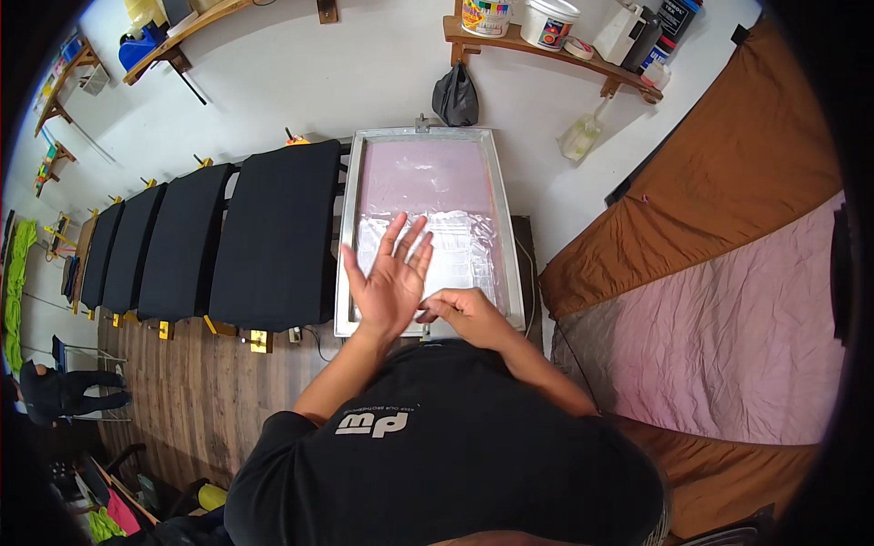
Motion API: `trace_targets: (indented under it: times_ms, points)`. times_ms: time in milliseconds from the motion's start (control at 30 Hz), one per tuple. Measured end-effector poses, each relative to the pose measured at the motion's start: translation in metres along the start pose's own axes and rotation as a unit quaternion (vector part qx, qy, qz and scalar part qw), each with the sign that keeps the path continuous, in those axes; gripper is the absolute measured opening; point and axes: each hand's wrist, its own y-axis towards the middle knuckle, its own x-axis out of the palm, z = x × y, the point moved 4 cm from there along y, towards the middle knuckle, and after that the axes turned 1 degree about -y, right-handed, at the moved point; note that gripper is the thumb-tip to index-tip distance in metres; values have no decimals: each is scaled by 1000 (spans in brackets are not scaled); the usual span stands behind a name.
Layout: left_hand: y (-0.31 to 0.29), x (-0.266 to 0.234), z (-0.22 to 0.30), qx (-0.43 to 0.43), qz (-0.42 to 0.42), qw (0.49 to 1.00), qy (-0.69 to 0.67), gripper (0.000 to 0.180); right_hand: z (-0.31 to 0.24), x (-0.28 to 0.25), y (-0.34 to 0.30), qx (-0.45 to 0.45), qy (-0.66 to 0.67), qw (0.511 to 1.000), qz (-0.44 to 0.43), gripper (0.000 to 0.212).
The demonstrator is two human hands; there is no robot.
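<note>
Before me lies a screen printing frame [506,209] with a silver metal border. Its far half shows pinkish mesh [428,177]; the near half is covered by a shiny, wrinkled clear film [478,238] over something white. My left hand [391,284] is raised over the film, palm up, with its fingers spread and nothing in it. Close beside its heel, above the frame's near end, my right hand [464,314] has its fingers curled together in a pinch. Whatever those fingertips may hold is too small to make out.
Several boards covered in black cloth [278,232] stand in a row to the left. Wooden shelves [546,50] with tubs and bottles line the wall, and a dark plastic bag [455,96] hangs there. Brown and pink fabric [710,309] spreads at right. Another person [73,391] stands far left.
</note>
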Motion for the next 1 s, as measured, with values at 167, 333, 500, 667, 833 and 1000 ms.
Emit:
trace_targets:
  times_ms: [167,333,500,667,833,1000]
  points:
    - [2,-57,21,44,29,990,133,44,20,-53,-25,50,-312,948,-27,25]
    - [-17,-90,5,-53,51,882,466,17,60,-71,-43,102,-414,903,-46,38]
    - [-33,-103,-28,-56,-117,662,738,32,93,-41,-53,44,-495,863,-90,59]
    - [-38,-117,-63,-60,-264,507,818,45,95,-32,-52,13,-503,864,-21,55]
    - [-33,-116,-82,-32,-319,400,859,44,96,-38,-46,22,-494,869,-26,47]
    - [-6,-110,-93,9,-245,364,899,33,85,-57,-5,67,-543,834,-70,37]
